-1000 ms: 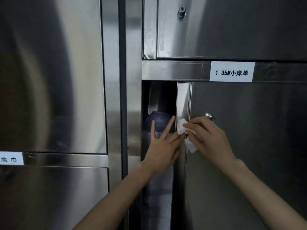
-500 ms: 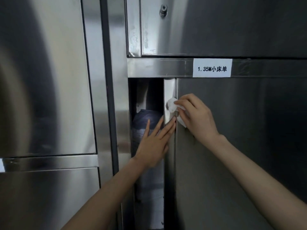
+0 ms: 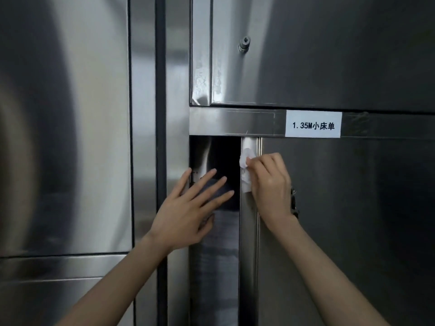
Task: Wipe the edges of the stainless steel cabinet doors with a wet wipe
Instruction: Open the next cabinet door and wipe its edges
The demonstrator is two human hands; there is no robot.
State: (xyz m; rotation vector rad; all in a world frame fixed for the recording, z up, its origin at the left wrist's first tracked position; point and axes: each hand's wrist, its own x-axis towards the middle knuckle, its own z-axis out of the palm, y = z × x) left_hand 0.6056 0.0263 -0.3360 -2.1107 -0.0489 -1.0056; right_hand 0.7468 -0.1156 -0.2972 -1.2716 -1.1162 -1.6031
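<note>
right fingers (image 3: 261, 162) pinch wet wipe (image 3: 246, 182) — on door edge (image 3: 248, 255)

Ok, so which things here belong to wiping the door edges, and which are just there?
Job: wet wipe, pressed on the lower door edge; right hand gripping it; left hand, open before the gap.
Just there: white label; bolt on the upper door; left cabinet doors.
</note>
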